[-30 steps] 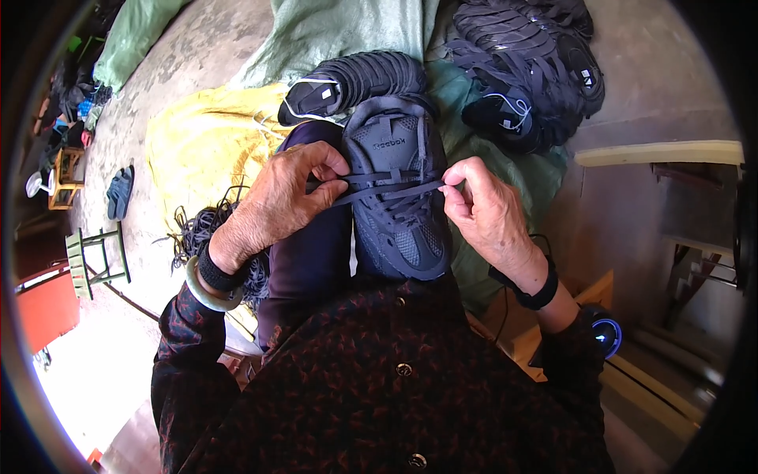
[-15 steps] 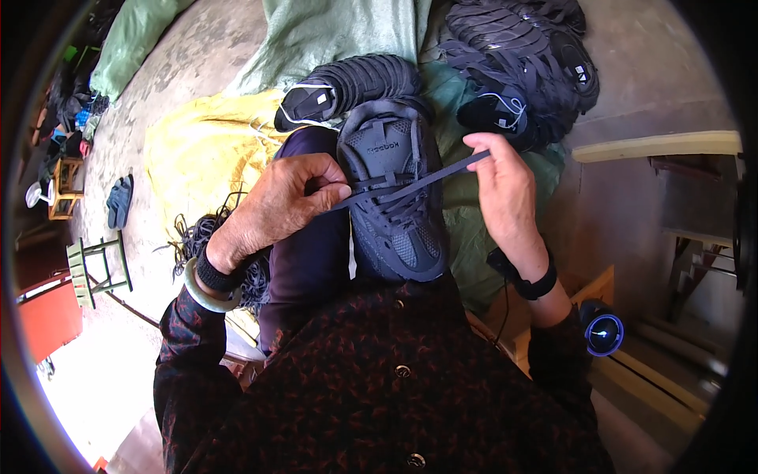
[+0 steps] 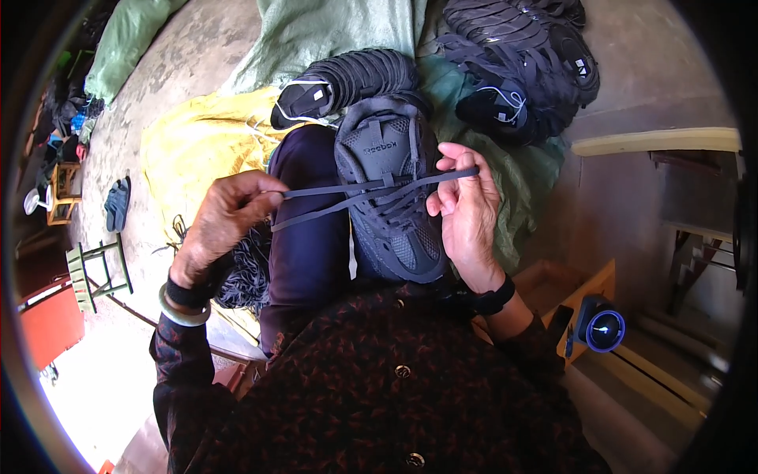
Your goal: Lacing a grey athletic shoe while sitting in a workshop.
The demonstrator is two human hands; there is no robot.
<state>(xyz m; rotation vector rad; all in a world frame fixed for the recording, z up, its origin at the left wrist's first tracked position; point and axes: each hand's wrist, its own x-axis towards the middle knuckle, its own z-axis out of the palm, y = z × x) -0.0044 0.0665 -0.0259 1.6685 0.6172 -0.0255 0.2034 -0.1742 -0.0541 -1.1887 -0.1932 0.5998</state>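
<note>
A dark grey sneaker (image 3: 384,174) rests at my lap beside my dark-trousered left leg, its toe toward me. Flat grey shoelace (image 3: 324,192) runs across its tongue to both sides. Left of the shoe, my left hand (image 3: 227,221) pinches one length between thumb and fingertips, drawn nearly straight. My right hand (image 3: 467,217), close to the shoe's right side, has the other length between thumb and fingers. One more strand slants down-left over my leg, with its end loose below my left fingertips. The lower lacing is threaded through the shoe's front.
Beyond the shoe lie bundled black shoes (image 3: 359,79) and a larger pile of them (image 3: 525,71) on green sheeting. A yellow sack (image 3: 197,138) and a heap of dark laces (image 3: 245,272) are at left. A round-lensed device (image 3: 604,328) stands on wood at right.
My left hand has moved away from the shoe to the left, drawing out a lace. My right hand has come lower and closer to the shoe. A loose strand now shows over my leg.
</note>
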